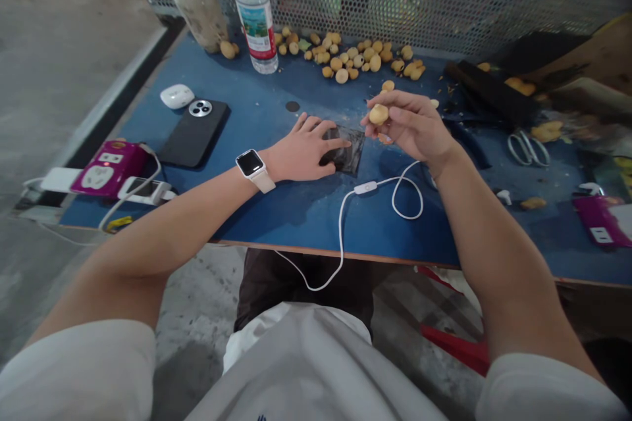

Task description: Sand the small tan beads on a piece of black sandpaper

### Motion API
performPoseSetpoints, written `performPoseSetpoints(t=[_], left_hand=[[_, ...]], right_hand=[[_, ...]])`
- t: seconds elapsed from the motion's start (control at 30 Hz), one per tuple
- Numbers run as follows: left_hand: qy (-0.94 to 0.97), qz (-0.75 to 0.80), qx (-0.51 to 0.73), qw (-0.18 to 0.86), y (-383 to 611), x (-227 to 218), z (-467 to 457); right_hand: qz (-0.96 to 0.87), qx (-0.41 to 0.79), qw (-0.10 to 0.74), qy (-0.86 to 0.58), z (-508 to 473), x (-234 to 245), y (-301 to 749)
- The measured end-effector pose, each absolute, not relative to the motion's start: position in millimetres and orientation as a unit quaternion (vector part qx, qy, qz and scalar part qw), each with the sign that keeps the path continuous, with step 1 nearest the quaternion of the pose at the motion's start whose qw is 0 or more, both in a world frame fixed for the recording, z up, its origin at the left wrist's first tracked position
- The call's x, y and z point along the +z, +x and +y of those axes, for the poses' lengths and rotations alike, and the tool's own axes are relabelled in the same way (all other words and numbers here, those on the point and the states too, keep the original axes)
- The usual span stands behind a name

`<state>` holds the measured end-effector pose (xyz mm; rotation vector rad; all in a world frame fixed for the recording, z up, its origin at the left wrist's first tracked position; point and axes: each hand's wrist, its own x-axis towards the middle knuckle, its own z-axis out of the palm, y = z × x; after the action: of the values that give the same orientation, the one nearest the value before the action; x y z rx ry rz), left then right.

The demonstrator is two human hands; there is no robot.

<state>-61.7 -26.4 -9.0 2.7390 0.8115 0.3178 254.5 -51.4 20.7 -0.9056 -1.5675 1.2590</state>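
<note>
My left hand [311, 150] lies palm down with its fingers spread, partly over a dark square sheet [353, 151] on the blue table. A watch [250, 163] is on that wrist. To its right, my right hand [412, 123] pinches a small yellowish, gourd-like piece [378, 114] between thumb and fingers, held above the table. Another pale piece [388, 85] sits just behind those fingers. Something orange under the right hand is mostly hidden. A white cable with an inline switch [365, 188] loops in front of both hands.
Several similar yellowish pieces [342, 75] are heaped along the mesh panel [395, 6]. A plastic bottle [257, 26] and a cloudy jar [200, 13] stand back left. Phone [192, 135], white case [176, 97] and purple socket block [111, 164] lie left. Scissors [528, 148] lie right.
</note>
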Motion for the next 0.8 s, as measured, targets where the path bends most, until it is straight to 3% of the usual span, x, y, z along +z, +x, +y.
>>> performPoseSetpoints(t=[0.23, 0.47, 0.8], left_hand=[[0.945, 0.287, 0.096, 0.123, -60.4, -6.1, -28.6], [0.946, 0.279, 0.105, 0.128, -59.7, -7.4, -27.7], [0.946, 0.28, 0.109, 0.124, -59.5, -7.3, -28.2]], right_hand=[[-0.633, 0.495, 0.46, -0.377, -51.9, 20.6, 255.3], [-0.728, 0.366, 0.374, -0.443, -40.9, -1.9, 272.9], [-0.804, 0.239, 0.334, -0.429, -31.5, -3.1, 270.7]])
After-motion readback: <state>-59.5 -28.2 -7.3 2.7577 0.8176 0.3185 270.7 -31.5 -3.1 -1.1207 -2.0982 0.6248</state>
